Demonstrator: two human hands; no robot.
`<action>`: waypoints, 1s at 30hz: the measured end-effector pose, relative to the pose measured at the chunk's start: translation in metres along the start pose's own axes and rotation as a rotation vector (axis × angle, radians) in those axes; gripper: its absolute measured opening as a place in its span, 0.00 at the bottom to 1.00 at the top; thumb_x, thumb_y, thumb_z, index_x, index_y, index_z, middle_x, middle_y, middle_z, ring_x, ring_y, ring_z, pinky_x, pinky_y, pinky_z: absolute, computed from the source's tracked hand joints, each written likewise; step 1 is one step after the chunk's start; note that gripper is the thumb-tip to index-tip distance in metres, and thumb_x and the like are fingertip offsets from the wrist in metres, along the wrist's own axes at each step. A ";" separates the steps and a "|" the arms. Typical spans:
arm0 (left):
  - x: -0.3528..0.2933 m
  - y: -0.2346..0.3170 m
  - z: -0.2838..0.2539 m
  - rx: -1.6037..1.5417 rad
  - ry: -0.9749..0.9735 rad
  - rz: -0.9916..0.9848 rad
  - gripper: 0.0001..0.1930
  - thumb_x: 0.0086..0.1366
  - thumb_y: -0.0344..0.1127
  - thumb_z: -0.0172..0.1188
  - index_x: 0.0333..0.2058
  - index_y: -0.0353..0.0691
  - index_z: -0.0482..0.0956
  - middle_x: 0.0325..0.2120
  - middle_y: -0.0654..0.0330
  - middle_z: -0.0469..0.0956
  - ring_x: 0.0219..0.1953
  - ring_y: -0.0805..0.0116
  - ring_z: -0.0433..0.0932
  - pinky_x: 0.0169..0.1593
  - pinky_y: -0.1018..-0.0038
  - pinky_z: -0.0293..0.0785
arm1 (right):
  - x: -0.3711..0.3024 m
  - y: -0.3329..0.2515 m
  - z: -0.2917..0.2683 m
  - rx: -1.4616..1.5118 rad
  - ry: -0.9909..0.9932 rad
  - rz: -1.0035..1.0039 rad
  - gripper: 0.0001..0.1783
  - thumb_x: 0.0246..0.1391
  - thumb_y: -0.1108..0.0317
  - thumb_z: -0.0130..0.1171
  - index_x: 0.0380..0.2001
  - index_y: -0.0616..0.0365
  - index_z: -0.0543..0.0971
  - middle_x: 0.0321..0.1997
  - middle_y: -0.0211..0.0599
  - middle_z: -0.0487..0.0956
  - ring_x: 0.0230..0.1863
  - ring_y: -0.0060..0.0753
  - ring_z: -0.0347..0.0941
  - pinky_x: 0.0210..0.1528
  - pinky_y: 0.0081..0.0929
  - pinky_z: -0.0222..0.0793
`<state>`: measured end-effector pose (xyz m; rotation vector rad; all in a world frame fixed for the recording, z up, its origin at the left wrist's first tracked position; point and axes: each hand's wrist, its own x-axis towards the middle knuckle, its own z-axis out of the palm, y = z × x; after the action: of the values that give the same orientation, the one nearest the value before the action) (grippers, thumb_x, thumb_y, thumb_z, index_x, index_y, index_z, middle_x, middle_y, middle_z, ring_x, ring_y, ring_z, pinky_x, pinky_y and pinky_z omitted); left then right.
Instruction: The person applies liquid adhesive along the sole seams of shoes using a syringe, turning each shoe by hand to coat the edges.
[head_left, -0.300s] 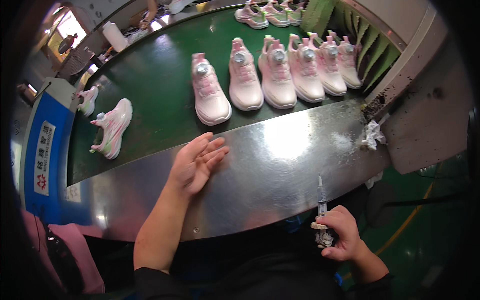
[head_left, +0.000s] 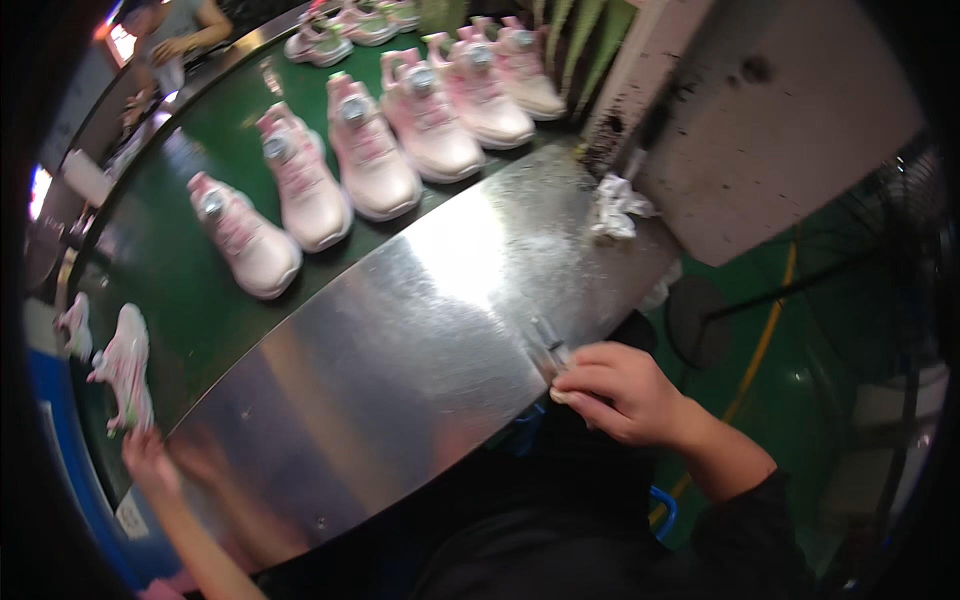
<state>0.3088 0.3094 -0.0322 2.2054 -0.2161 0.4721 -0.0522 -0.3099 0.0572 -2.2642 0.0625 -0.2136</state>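
My left hand has its fingertips at the near end of a pink and white sneaker on the green belt. Blur hides whether they grip it. Between the thumb and fingers of my right hand is a clear syringe, smeared by motion, over the front of the steel ledge. Several more pink and white sneakers with round silver dials stand in a slanted row beyond the ledge, toes toward me.
Another sneaker lies at the far left. Crumpled white tissue sits at the ledge's right end by a grey panel. Green strips hang behind the row. Across the belt, a person is partly visible, beside more shoes.
My left hand has moved left from the ledge to the single sneaker. The view has turned, shifting the row up and left. My right hand keeps the syringe, now nearer the ledge.
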 end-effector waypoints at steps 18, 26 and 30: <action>0.107 -0.053 0.048 -0.408 -0.081 -0.420 0.24 0.62 0.41 0.60 0.52 0.33 0.68 0.44 0.56 0.75 0.42 0.62 0.75 0.46 0.69 0.72 | 0.024 0.025 -0.047 -0.883 -0.118 0.032 0.04 0.36 0.72 0.59 0.21 0.54 0.75 0.30 0.33 0.70 0.35 0.36 0.68 0.28 0.29 0.71; 0.048 -0.029 0.011 -0.036 -0.036 -0.251 0.25 0.62 0.40 0.61 0.53 0.30 0.68 0.42 0.50 0.76 0.38 0.59 0.76 0.43 0.69 0.74 | 0.025 0.035 -0.049 -0.625 -0.045 0.087 0.02 0.41 0.69 0.58 0.23 0.52 0.77 0.28 0.34 0.73 0.36 0.38 0.71 0.31 0.36 0.71; -0.030 0.031 0.001 0.073 -0.160 -0.118 0.26 0.62 0.40 0.61 0.54 0.29 0.68 0.42 0.48 0.77 0.37 0.57 0.77 0.42 0.69 0.76 | 0.018 0.036 -0.057 -0.454 -0.105 0.165 0.05 0.43 0.66 0.57 0.25 0.53 0.79 0.27 0.38 0.75 0.33 0.42 0.74 0.33 0.39 0.71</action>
<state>0.2719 0.2890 -0.0222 2.3145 -0.1549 0.2426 -0.0435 -0.3777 0.0682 -2.7008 0.2655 0.0115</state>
